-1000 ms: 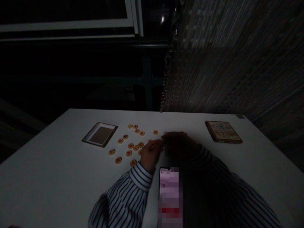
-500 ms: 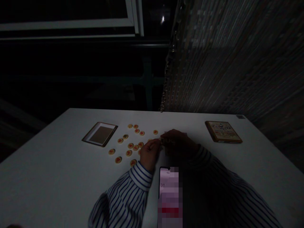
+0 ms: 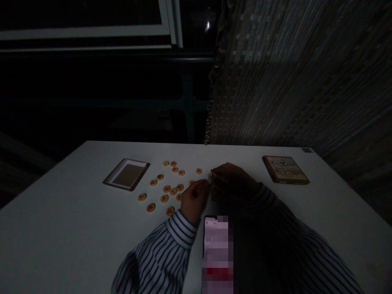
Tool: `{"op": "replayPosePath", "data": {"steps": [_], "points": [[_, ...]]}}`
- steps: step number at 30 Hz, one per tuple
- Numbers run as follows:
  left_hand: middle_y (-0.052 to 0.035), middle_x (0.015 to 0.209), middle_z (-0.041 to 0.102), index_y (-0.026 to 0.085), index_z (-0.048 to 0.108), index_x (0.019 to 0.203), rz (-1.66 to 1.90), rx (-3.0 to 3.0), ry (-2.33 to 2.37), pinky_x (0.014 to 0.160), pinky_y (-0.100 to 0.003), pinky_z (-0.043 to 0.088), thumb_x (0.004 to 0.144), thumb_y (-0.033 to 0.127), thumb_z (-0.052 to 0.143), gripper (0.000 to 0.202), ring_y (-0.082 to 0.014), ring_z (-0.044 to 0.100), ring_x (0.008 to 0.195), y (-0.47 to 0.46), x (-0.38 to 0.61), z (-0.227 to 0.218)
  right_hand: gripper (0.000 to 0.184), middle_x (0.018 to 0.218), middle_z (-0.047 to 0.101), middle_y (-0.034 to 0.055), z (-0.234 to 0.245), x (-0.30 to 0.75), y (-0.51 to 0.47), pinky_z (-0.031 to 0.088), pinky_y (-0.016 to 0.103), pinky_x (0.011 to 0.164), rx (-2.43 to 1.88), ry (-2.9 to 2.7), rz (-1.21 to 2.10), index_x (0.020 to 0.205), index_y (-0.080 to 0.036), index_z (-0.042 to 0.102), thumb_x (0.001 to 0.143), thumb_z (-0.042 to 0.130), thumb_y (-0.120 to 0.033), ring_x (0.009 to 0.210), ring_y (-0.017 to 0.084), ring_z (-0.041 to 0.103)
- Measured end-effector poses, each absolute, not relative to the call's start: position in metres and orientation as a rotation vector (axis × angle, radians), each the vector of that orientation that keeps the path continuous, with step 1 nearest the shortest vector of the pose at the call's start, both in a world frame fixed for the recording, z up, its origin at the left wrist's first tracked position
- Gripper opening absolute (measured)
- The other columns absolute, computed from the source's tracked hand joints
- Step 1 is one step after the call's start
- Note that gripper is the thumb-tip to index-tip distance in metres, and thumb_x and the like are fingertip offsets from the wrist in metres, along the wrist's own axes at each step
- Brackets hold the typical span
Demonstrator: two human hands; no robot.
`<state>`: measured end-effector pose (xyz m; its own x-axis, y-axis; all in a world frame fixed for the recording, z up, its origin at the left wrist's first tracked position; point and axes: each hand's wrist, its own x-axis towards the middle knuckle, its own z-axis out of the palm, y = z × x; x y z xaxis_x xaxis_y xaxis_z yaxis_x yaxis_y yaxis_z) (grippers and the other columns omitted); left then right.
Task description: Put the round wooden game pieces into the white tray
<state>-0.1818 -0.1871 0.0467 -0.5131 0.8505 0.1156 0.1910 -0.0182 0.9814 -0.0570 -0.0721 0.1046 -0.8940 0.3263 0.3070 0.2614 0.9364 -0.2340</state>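
Observation:
In the head view, my right hand (image 3: 234, 178) is closed, deep in shadow, above the white table. A round Chinese chess piece (image 3: 211, 176) shows at its fingertips; anything deeper in the grip is hidden by the dark. Just left of it is my left hand (image 3: 193, 201), its thumb and fingers pinched and nearly touching the right fingertips. What that pinch holds, I cannot make out. Left of both hands, several wooden Chinese chess pieces (image 3: 166, 189) lie scattered, most with red characters, one (image 3: 159, 177) with a dark one.
An open shallow box part (image 3: 109, 183) lies at the left of the table (image 3: 76, 220). A box (image 3: 286, 169) with a printed top lies at the right. A lit phone (image 3: 210, 245) lies between my forearms. Behind the table hangs a string curtain (image 3: 263, 94).
My hands have drawn slightly apart at the fingertips, and a chess piece now shows at the right fingertips. The view has shifted a little; the scattered pieces lie as before.

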Motion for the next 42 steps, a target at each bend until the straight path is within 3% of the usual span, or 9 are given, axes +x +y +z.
{"op": "replayPosePath", "data": {"steps": [5, 10, 18, 31, 42], "points": [[-0.0065, 0.089, 0.066, 0.016, 0.060, 0.094, 1.387, 1.613, 1.954, 0.075, -0.032, 0.049, 0.076, 0.025, 0.052, 0.022, -0.0173, 0.060, 0.083, -0.191, -0.179, 0.045, 0.029, 0.094, 0.065, 0.0079, 0.097, -0.048, -0.057, 0.043, 0.029, 0.077, -0.459, -2.717, 0.281, 0.101, -0.015, 0.059, 0.077, 0.049, -0.027, 0.085, 0.017, 0.057], [-0.0069, 0.095, 0.064, 0.016, 0.057, 0.100, 1.197, 1.982, 1.899, 0.079, -0.036, 0.046, 0.078, 0.025, 0.050, 0.025, -0.0196, 0.057, 0.089, -0.191, -0.177, 0.044, 0.033, 0.094, 0.064, 0.0106, 0.090, -0.038, -0.044, 0.042, 0.027, 0.075, -0.583, -2.715, 0.241, 0.104, -0.011, 0.058, 0.077, 0.049, -0.029, 0.086, 0.017, 0.057], [-0.0089, 0.101, 0.062, 0.014, 0.054, 0.106, 1.083, 2.099, 1.869, 0.083, -0.036, 0.045, 0.080, 0.028, 0.048, 0.030, -0.0207, 0.055, 0.094, -0.189, -0.179, 0.036, 0.032, 0.098, 0.064, 0.0078, 0.103, -0.030, -0.043, 0.040, 0.026, 0.075, -0.994, -2.809, 0.184, 0.103, -0.015, 0.058, 0.077, 0.049, -0.031, 0.088, 0.018, 0.057], [-0.0108, 0.105, 0.059, 0.015, 0.052, 0.109, 1.023, 2.173, 1.909, 0.085, -0.039, 0.044, 0.076, 0.027, 0.053, 0.035, -0.0220, 0.054, 0.099, -0.190, -0.179, 0.028, 0.031, 0.091, 0.066, 0.0073, 0.089, -0.029, -0.039, 0.041, 0.028, 0.064, -1.172, -3.029, -0.082, 0.098, -0.022, 0.060, 0.080, 0.038, -0.035, 0.082, 0.021, 0.060], [-0.0100, 0.106, 0.059, 0.017, 0.053, 0.107, 0.970, 2.208, 1.899, 0.085, -0.041, 0.044, 0.076, 0.027, 0.052, 0.033, -0.0228, 0.054, 0.099, -0.188, -0.180, 0.023, 0.032, 0.084, 0.067, 0.0111, 0.093, -0.035, -0.046, 0.043, 0.031, 0.063, -1.239, -3.100, -0.201, 0.096, -0.020, 0.062, 0.082, 0.037, -0.034, 0.076, 0.022, 0.063]]}}
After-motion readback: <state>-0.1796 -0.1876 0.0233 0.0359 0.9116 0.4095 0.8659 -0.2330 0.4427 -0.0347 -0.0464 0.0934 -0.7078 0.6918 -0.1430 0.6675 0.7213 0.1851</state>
